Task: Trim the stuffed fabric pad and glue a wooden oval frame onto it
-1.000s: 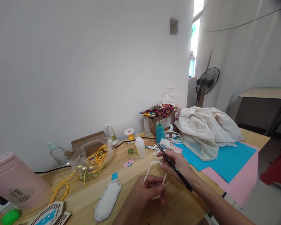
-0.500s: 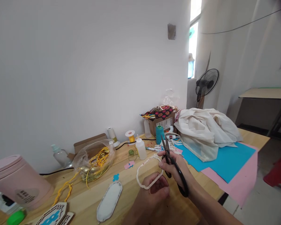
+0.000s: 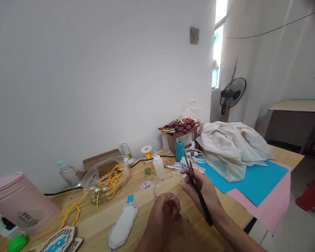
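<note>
A thin pale ring-like strip (image 3: 157,184) is pinched at its near edge by my left hand (image 3: 168,210). My right hand (image 3: 201,190) grips black-handled scissors (image 3: 190,168), blades pointing up and away, and its fingertips touch the strip's right side. What the strip is made of I cannot make out. On the table to the left lies a white elongated panel (image 3: 123,225) with a grey, scalloped edge. Just beyond it is a blue flower cutout (image 3: 130,198), with pink flower cutouts (image 3: 145,184) farther back.
A squeeze bottle (image 3: 158,167), teal thread spool (image 3: 180,151) and paper scraps stand or lie behind my hands. Blue paper (image 3: 267,178) and a white cloth bag (image 3: 231,150) occupy the right. At left are a plastic bag of yellow cord (image 3: 112,176) and a pink bin (image 3: 21,203).
The strip has turned from facing me broadly to a flatter, edge-on tilt. My left hand has rolled over, its knuckles now upward. The scissors have turned and look narrower.
</note>
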The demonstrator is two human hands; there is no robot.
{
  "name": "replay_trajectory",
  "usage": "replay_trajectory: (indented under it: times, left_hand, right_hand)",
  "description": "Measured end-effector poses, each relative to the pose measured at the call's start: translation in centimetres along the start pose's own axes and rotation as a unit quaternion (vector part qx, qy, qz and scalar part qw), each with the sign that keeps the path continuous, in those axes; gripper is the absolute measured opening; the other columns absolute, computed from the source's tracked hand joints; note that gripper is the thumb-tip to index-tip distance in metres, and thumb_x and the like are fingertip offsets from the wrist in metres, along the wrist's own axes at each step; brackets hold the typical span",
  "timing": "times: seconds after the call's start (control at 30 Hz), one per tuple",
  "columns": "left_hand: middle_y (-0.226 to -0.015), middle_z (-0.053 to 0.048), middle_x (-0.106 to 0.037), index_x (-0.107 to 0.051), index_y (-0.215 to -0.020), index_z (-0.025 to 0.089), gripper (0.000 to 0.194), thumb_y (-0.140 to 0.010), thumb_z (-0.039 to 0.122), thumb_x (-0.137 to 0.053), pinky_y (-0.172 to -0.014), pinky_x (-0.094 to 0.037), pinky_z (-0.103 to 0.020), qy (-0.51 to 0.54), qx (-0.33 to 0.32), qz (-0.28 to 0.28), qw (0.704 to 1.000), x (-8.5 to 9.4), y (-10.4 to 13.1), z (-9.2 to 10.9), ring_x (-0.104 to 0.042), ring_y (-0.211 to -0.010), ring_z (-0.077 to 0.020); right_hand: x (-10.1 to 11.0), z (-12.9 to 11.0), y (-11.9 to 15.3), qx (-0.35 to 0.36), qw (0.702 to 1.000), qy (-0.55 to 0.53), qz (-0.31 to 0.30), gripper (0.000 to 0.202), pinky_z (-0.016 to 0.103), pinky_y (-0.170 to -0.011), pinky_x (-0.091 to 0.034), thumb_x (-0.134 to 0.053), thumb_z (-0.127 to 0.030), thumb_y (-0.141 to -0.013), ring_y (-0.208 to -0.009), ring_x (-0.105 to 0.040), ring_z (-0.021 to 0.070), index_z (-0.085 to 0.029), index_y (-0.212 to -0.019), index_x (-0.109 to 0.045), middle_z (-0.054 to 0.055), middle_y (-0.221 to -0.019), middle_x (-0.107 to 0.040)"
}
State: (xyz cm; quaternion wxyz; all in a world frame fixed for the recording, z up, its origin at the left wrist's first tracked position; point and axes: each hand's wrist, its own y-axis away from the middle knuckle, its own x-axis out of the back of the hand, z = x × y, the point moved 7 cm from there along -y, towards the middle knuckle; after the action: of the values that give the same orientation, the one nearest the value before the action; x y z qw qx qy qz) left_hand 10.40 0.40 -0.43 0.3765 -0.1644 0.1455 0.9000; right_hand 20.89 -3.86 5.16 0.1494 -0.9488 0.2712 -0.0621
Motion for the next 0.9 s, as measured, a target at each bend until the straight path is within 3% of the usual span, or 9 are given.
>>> replay_trajectory:
  times: [0.17,0.47,0.67,0.9]
  left_hand:
    - [-0.042,0.007,-0.028,-0.042,-0.045,0.018,0.030,-0.074,0.027,-0.041,-0.044,-0.035,-0.022,0.011,0.016,-0.005,1.000,0.0,0.1,-0.1,-0.024,-0.042,-0.0085]
    - [-0.041,0.009,-0.025,-0.044,-0.045,0.017,0.038,-0.069,0.044,-0.058,-0.041,-0.038,-0.021,-0.031,-0.002,-0.021,0.999,-0.3,-0.1,-0.2,-0.019,-0.040,-0.0060]
    - [-0.043,0.009,-0.022,-0.041,-0.046,0.019,0.037,-0.076,0.038,-0.049,-0.043,-0.040,-0.022,-0.026,-0.001,-0.030,0.999,-0.3,0.1,-0.2,-0.017,-0.043,-0.0074]
    - [-0.043,0.009,-0.022,-0.040,-0.046,0.019,0.037,-0.076,0.037,-0.050,-0.041,-0.039,-0.021,-0.018,0.004,-0.047,0.999,0.0,-0.2,-0.5,-0.017,-0.042,-0.0075]
  right_hand:
    - [0.2,-0.8,0.3,0.054,0.996,0.068,0.003,0.021,0.023,-0.053,-0.039,-0.054,-0.018,-0.068,-0.053,-0.045,0.0116,-0.018,-0.089,-0.055,-0.004,-0.060,-0.047]
    - [1.3,0.0,-0.2,0.019,0.998,0.059,0.010,0.026,0.022,-0.048,-0.037,-0.062,-0.028,-0.063,-0.051,-0.042,0.0106,-0.018,-0.087,-0.054,-0.006,-0.058,-0.044]
    - [1.1,-0.2,0.0,0.008,0.999,0.047,-0.002,0.028,0.022,-0.047,-0.036,-0.062,-0.027,-0.062,-0.050,-0.041,0.0107,-0.018,-0.087,-0.053,-0.006,-0.056,-0.044]
    - [0.6,-1.1,0.2,0.048,0.996,0.079,-0.018,0.020,0.022,-0.050,-0.038,-0.052,-0.019,-0.066,-0.051,-0.044,0.0116,-0.019,-0.086,-0.055,-0.005,-0.056,-0.046]
